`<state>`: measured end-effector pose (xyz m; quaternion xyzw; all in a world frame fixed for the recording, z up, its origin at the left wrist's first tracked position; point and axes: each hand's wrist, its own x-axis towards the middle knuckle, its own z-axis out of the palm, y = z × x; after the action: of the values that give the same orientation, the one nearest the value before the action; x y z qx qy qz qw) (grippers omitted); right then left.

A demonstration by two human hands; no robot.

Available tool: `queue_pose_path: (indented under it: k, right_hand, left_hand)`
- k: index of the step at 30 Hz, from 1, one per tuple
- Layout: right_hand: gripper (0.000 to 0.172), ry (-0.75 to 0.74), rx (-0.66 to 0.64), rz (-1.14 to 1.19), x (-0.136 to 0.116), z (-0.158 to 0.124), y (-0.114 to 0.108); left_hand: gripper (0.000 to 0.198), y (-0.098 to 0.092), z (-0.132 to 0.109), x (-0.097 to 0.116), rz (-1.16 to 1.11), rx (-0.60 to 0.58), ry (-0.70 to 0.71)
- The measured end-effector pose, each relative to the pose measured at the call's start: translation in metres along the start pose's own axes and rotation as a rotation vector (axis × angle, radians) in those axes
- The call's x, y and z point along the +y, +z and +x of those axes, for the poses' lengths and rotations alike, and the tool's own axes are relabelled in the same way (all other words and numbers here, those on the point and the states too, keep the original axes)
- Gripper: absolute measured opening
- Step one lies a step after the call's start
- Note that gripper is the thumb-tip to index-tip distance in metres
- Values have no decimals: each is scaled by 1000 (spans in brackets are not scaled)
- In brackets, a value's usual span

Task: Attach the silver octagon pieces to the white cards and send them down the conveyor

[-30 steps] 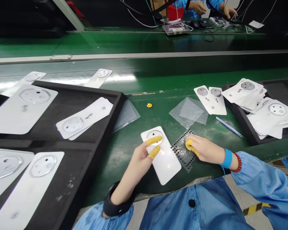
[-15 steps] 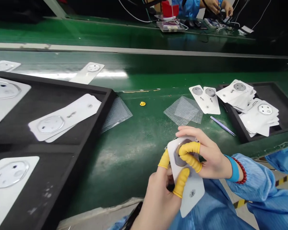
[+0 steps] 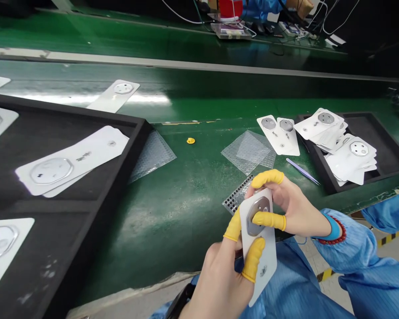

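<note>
A white panel point(image 3: 264, 252) with a grey octagonal window point(image 3: 260, 212) is held tilted over the table's front edge. My left hand point(image 3: 224, 270) pinches its left side between thumb and finger, both in yellow finger cots. On the window's front rests the thumb of my right hand point(image 3: 286, 204). Its index finger, also in a yellow cot, bends over the top edge, and the fingers behind the panel are partly hidden. Just beyond the panel lies a clear sheet with rows of black dots point(image 3: 237, 192), partly covered by my hands.
A black tray point(image 3: 113, 208) with similar white panels fills the left. Another black tray point(image 3: 385, 137) with stacked panels stands right. Purple tweezers point(image 3: 302, 171), bubble-wrap pieces point(image 3: 242, 150) and a loose yellow finger cot point(image 3: 190, 141) lie on the green table point(image 3: 159, 212). Someone's blue sleeve shows behind.
My right index finger has moved from the window's front to the panel's top edge; the thumb stays on the window. The panel has turned more side-on, and the dotted sheet is more exposed.
</note>
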<state>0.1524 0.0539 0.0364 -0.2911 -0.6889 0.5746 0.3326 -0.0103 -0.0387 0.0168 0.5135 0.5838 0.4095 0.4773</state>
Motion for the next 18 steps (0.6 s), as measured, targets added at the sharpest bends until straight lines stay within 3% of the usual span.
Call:
queue_pose_path:
  k: [3,8,14,16,18]
  right_hand:
    - [41,88,-84,110,-4,2,-4]
    - [32,144,-75,115,-10,3,-4]
    - [35,162,-73,259,-6,4,-6]
    - [35,167,-91,273,-8,4,-7]
    - [33,164,-101,262,-11,4,-7]
  left_hand:
    - [9,0,-2,-3,-55,-30,-13]
    - [13,-1,-4,0,-136,-12,-103]
    - [47,-3,3,17,-303,-160,-146]
    - [46,-3,2,14,-264,-138,-141]
    - [32,-3,-3,9,-207,-105,-119]
